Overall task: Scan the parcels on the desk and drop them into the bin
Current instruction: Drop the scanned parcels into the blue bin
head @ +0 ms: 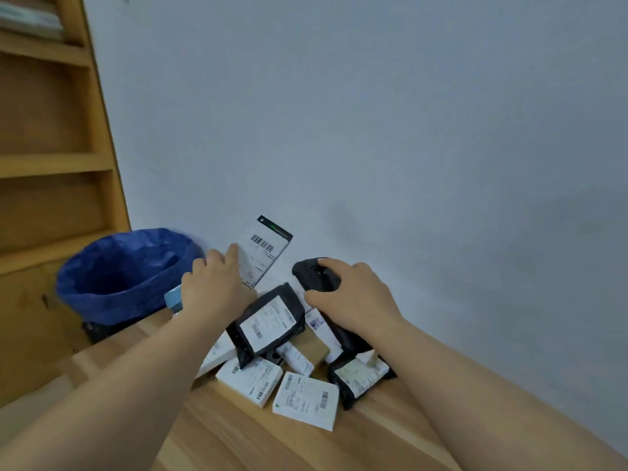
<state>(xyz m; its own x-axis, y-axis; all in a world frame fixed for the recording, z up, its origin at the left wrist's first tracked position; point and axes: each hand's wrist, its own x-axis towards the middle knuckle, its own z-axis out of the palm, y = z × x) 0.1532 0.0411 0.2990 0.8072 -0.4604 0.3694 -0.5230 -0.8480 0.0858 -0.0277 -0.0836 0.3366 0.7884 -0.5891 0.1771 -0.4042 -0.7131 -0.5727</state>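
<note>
Holding a flat white parcel (pixel 263 256) up with its barcode label facing the scanner (pixel 316 275), the left hand (pixel 214 287) grips that parcel just right of the bin (pixel 125 273) while the right hand (pixel 353 297) curls round the smooth black scanner further right, so the scanning step looks to be in hand. Next, by my judgement, the parcel needs carrying left over the bin's rim and letting go into its crinkled blue liner. Further right of the bin, on the pale wooden desk (pixel 238 433), lie glossy black bags (pixel 266 322) and stiff white boxes (pixel 306 399) with printed labels.
</note>
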